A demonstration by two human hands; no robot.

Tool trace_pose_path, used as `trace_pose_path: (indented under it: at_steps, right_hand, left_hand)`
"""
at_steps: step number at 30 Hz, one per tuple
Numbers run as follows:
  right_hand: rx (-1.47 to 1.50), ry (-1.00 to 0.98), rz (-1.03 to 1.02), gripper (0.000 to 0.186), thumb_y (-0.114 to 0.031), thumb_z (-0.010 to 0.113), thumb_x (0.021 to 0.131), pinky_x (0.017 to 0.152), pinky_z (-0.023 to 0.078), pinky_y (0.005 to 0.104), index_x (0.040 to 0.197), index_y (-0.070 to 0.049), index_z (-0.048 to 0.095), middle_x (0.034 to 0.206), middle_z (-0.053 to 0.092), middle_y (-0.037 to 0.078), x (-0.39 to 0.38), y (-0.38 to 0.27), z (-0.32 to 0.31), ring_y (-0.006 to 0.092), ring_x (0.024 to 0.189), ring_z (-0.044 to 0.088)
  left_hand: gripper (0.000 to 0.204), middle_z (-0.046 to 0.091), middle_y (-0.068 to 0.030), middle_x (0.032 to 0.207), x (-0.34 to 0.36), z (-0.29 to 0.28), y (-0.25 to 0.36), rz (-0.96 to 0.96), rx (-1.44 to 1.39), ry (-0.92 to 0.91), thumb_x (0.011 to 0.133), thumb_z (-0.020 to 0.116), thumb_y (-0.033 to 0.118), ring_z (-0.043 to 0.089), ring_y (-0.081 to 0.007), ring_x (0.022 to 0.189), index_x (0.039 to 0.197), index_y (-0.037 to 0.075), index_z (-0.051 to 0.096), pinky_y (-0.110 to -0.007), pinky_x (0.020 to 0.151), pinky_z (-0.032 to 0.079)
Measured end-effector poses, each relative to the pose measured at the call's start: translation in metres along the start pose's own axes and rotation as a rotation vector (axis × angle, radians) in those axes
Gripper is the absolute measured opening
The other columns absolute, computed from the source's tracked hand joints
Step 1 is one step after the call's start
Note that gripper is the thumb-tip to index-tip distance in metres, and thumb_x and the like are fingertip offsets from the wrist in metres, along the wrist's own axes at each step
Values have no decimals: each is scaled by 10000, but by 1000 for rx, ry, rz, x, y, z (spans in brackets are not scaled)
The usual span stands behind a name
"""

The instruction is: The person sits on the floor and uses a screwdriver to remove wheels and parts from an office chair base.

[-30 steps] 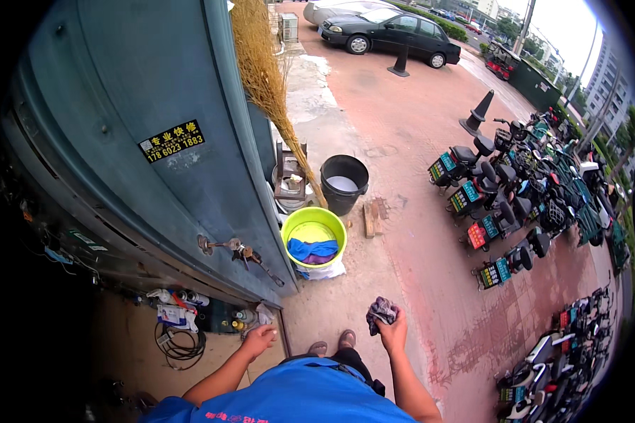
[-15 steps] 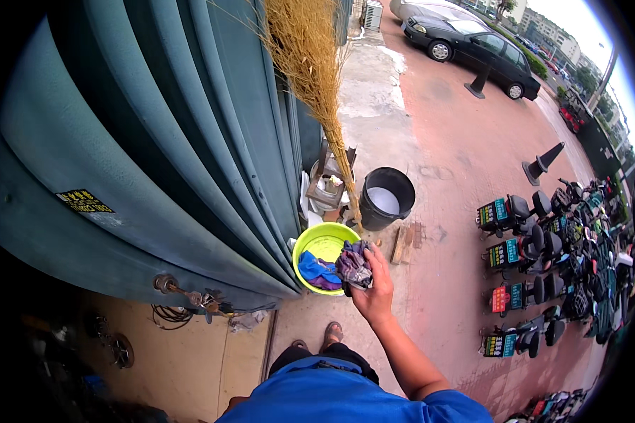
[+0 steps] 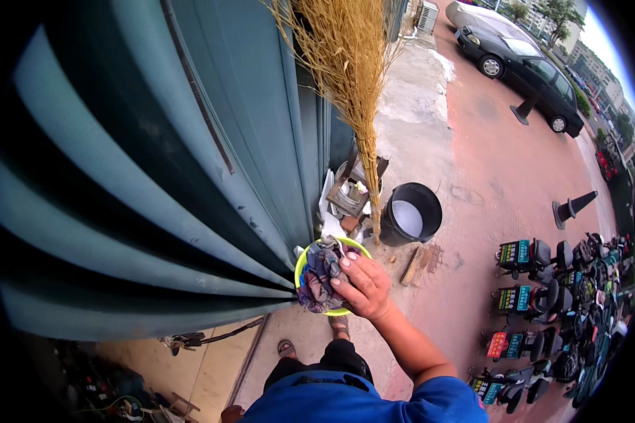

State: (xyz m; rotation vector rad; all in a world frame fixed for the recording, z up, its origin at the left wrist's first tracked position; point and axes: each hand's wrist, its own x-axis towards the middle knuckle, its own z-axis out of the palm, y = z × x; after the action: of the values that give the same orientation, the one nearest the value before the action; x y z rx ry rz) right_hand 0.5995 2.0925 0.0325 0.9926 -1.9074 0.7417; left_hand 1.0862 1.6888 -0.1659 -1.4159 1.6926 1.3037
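Observation:
My right hand (image 3: 365,284) is closed on a crumpled cloth (image 3: 322,271), dark grey and purple with a pattern. The fingers press into its right side, and the cloth hangs in loose folds. Under the cloth is a yellow-green basin (image 3: 303,262); mostly its rim shows, since the cloth and my hand cover its inside. A bit of blue fabric peeks out by the cloth's left edge. Only a small patch of skin shows at the lower left of my body, and my left hand is not visible.
A black bucket (image 3: 431,211) with pale liquid stands beyond the basin. A tall straw broom (image 3: 368,134) leans by the blue-green folding door (image 3: 261,141). Wood pieces (image 3: 415,266) lie on the paving. Parked scooters (image 3: 543,299), cones and a dark car (image 3: 525,67) are to the right.
The cloth has moved left, from the basin's right edge to over its middle, covering the blue fabric. My view has turned, and more of the door shows.

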Motion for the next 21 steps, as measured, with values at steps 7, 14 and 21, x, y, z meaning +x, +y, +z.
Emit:
trace_pose_path:
  at_steps: [7,14,21]
  right_hand:
    - [-355,-831,466,858,-237,774,772,1174,284,553,1526,-119,385,1580,362,201,-143,199,123,358,1466,348]
    - [128,-707,730,335,-178,734,816,891,551,420,1143,-109,705,1160,707,134,-231,60,117,336,1032,683]
    - [170,-867,1013,297,-275,699,868,850,554,468,1117,-113,717,1062,718,165,-273,-38,69,383,979,681]
  left_hand:
    - [282,680,-55,863,-48,96,29,-76,-11,-63,963,630,316,649,-168,793,1031,46,677,-322,703,526]
    - [299,676,-46,853,-72,124,32,-32,-13,-104,971,616,345,643,-161,805,996,53,678,-321,728,523]
    - [323,671,-36,844,-64,120,-4,167,-10,-188,979,602,374,638,-154,817,962,60,679,-320,753,520]
